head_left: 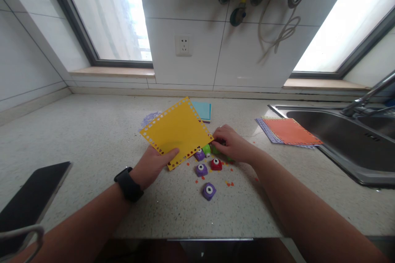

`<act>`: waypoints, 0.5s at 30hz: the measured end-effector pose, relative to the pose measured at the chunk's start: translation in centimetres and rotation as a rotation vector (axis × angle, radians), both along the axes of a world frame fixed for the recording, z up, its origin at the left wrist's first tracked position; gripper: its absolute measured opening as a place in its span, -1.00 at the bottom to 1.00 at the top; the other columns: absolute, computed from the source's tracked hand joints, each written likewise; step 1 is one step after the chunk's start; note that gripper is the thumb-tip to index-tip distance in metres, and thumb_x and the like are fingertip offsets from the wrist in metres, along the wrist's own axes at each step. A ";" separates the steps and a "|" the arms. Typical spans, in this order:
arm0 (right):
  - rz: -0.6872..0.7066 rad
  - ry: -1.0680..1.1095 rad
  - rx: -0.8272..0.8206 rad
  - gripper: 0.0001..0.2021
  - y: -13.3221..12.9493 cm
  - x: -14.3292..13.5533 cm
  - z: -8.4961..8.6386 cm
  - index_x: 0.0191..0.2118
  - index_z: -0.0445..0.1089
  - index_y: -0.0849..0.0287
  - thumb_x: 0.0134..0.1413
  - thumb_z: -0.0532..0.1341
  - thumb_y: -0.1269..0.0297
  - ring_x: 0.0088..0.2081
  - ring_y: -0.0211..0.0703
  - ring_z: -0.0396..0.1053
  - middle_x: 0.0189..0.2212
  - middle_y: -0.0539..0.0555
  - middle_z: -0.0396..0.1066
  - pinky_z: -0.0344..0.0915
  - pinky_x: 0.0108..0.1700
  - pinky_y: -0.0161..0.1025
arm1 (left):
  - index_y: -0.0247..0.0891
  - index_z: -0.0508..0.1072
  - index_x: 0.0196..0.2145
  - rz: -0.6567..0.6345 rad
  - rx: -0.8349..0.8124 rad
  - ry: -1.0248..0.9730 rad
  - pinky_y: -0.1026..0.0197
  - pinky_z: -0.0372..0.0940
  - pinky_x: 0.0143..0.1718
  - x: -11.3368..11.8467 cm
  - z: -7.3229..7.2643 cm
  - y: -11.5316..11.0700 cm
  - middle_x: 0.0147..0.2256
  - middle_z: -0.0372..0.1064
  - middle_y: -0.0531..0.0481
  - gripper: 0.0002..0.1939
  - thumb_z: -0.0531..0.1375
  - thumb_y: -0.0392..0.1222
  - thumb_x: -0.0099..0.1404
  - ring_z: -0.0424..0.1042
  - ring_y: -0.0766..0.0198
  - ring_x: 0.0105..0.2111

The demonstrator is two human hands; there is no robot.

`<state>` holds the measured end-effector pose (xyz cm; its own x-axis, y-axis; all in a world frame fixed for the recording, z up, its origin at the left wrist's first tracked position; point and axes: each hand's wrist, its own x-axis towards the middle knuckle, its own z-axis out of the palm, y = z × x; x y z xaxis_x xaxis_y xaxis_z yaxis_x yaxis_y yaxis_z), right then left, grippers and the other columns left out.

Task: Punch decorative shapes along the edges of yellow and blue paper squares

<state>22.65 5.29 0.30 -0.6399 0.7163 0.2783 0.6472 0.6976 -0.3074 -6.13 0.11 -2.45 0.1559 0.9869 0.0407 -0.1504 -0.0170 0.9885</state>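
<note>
Pale countertop [101, 131], one yellow sheet [179, 129]

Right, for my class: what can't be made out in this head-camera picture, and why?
All in the head view:
- left hand: most fingers hidden behind the yellow sheet
- blue paper stack: partly covered by that sheet
- right hand: its own back hides whether it grips anything
- black slab: cut off by the left edge
- sink: cut off by the right edge
- orange scraps: shapes too small

The paper [177, 131] looks matt, the punches [201, 169] glossy plastic.
</note>
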 end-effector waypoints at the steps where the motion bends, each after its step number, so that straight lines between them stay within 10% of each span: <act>1: 0.000 0.000 0.000 -0.85 0.0 0.0 0.0 -0.36 0.41 0.14 0.26 0.17 0.38 -0.22 -0.09 0.31 -0.36 0.07 0.44 0.18 -0.04 -0.07 | -0.22 0.52 0.10 0.001 0.001 -0.001 -0.08 0.38 0.15 0.0 0.0 0.0 0.11 0.53 -0.16 -0.45 0.44 -0.08 0.17 0.52 -0.04 0.07; 15: 0.008 0.012 0.024 -0.87 0.0 0.1 -0.1 -0.36 0.40 0.14 0.23 0.17 0.39 -0.23 -0.07 0.30 -0.39 0.06 0.44 0.18 -0.06 -0.08 | -0.22 0.52 0.11 -0.003 0.003 0.008 -0.15 0.38 0.14 0.1 -0.1 0.2 0.09 0.53 -0.20 -0.41 0.45 -0.05 0.13 0.53 -0.09 0.05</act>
<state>22.71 5.29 0.24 -0.6420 0.7043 0.3028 0.6380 0.7099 -0.2985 -6.05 0.26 -2.58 0.1588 0.9864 0.0421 -0.1424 -0.0193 0.9896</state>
